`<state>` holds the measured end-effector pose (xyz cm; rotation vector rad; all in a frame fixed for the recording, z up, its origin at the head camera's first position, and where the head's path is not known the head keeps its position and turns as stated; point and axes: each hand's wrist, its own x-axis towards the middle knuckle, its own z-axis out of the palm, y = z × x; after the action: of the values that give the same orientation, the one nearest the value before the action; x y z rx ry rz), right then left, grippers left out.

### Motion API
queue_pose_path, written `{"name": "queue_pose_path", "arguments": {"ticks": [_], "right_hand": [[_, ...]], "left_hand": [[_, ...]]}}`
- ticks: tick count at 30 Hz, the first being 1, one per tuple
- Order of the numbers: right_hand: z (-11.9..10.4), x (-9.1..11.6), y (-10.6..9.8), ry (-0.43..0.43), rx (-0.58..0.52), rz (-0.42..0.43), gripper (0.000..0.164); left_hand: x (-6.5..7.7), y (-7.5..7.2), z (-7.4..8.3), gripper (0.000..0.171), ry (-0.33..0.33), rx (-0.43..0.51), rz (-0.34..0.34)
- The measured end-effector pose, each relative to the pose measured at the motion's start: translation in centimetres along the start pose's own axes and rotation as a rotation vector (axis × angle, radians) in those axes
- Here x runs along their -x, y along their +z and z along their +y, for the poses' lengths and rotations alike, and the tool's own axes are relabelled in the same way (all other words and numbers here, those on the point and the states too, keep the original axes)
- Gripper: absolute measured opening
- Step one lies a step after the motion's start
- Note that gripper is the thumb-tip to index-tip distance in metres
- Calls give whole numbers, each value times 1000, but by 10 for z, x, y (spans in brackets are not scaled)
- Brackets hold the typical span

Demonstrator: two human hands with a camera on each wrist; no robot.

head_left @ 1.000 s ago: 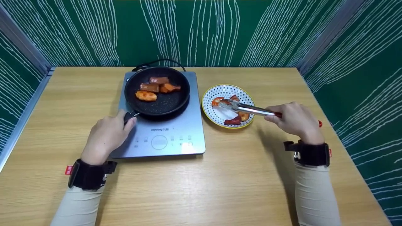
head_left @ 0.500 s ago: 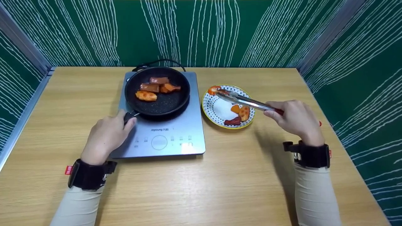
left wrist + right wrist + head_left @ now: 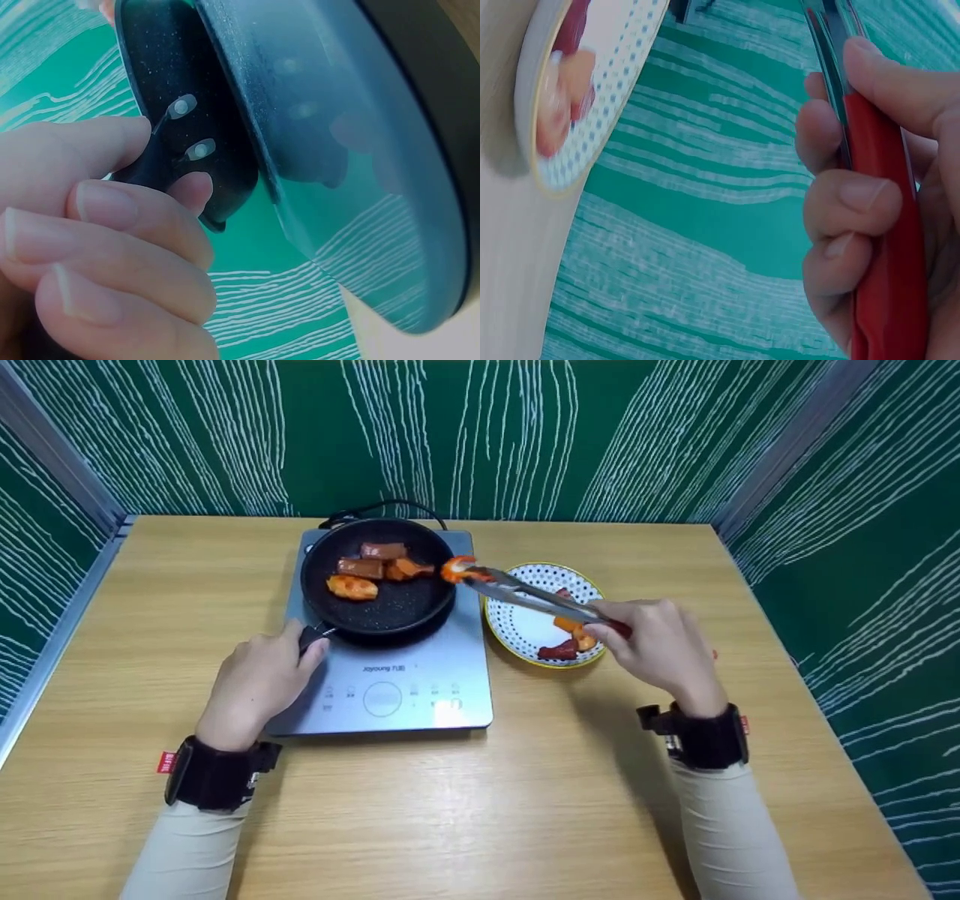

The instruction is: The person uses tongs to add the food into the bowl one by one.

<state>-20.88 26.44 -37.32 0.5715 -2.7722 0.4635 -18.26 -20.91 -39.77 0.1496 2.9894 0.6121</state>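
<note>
My left hand (image 3: 259, 686) grips the black handle (image 3: 139, 169) of a dark frying pan (image 3: 375, 619), which sits on an induction cooker (image 3: 442, 660). Inside the pan lie two reddish-brown sausage-like pieces (image 3: 361, 568), an orange piece (image 3: 409, 568) and a golden-brown piece (image 3: 352, 587). Red-handled metal tongs (image 3: 532, 595) are held in my right hand (image 3: 660, 649), fingers curled round the handle in the right wrist view. A curled orange-and-white shrimp (image 3: 456, 570) is pinched in their tips, above the pan's right rim.
A dotted plate (image 3: 514, 637) with a yellow rim stands right of the cooker. It bears a dark red piece (image 3: 559, 650), an orange piece (image 3: 566, 623) and other food, partly hidden by the tongs. A black cable (image 3: 405, 502) runs behind the cooker.
The tongs closed on the shrimp at the plate, lifted it and carried it left to the pan's right rim. My right hand moved left; the left stays on the handle.
</note>
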Motion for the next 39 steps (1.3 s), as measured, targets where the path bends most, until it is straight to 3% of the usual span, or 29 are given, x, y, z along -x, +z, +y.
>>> {"name": "queue_pose_path", "arguments": {"ticks": [11,16,20,31,39], "right_hand": [[-35,-16,21,-109,-36,-1,29],[-53,-29,31,-171,-11,-5,14],[-65,-37,39,-210,22,7,13],[-88,-52,52,-196,53,-32,18],[-97,-68,45,-190,41,-150,25]], "left_hand": [[0,1,0,45,-3,-2,1],[1,1,-2,45,-5,-10,5],[0,2,-3,47,6,-18,10],[-1,2,-2,48,14,-19,11],[-1,1,-1,46,6,-13,4]]}}
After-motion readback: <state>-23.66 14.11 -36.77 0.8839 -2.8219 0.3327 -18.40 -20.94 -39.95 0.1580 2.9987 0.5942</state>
